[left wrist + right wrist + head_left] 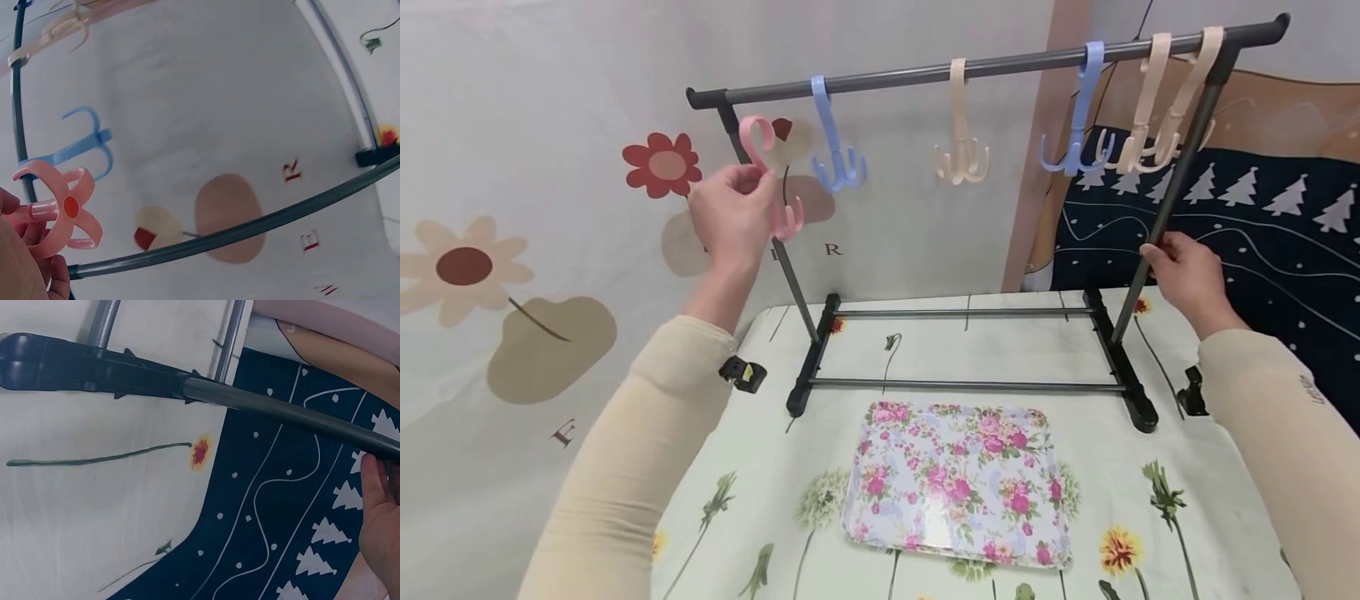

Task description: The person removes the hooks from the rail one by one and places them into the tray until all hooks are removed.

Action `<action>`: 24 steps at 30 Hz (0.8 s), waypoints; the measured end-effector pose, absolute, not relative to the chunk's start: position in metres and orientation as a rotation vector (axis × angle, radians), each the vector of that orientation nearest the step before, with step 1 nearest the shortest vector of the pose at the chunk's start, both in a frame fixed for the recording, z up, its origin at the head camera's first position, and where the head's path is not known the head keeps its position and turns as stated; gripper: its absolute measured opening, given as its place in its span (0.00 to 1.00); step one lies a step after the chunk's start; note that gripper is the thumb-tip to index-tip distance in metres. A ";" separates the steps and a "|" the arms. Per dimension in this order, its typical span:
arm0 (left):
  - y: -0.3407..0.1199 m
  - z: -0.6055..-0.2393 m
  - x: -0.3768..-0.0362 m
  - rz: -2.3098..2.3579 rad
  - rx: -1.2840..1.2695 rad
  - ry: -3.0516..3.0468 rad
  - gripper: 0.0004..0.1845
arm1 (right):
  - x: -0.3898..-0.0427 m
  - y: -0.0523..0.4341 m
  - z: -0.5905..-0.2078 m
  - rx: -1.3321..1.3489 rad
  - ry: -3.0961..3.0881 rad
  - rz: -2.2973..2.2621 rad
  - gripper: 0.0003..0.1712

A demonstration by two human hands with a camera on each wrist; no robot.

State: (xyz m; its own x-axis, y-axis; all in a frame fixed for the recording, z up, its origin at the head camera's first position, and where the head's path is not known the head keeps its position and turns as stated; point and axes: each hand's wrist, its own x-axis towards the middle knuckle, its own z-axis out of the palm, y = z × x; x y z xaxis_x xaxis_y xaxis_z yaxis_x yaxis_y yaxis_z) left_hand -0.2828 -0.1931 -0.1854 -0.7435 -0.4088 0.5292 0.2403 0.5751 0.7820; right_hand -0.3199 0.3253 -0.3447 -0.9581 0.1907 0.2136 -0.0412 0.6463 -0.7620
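1. The pink hook is just below the left end of the rack's top rail, near the rack's left post. Its curved top points up and its prongs point down. Whether any part of it touches the rack is hard to judge from these angles.
2. The left hand grips the pink hook, its fingers pinching the stem between the curved top and the prongs.
3. The rack, a dark frame with two slanting posts and two low crossbars, stands on the bench.
4. The right hand holds the rack's right post partway up, thumb and fingers curled about it.
5. On the rack's rail, nearest the pink hook, hangs the left blue hook.
6. Around the middle of the rack's rail hangs a beige hook.
7. Farther right along the rack hangs another blue hook, then two more beige hooks close together by the rack's right end.
8. In front of the rack, the flower-patterned tray lies flat on the bench.
9. Behind the rack is a pale printed backdrop; behind its right side is a navy panel with white trees.
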 end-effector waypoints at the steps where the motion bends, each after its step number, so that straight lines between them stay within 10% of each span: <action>1: -0.192 -0.190 -0.282 -1.188 0.132 -2.106 0.17 | -0.320 0.325 -0.345 -0.119 -2.596 1.208 0.38; 24: -0.173 -0.283 -0.269 -1.394 -0.028 -2.178 0.13 | -0.322 0.327 -0.347 -0.139 -2.590 1.216 0.38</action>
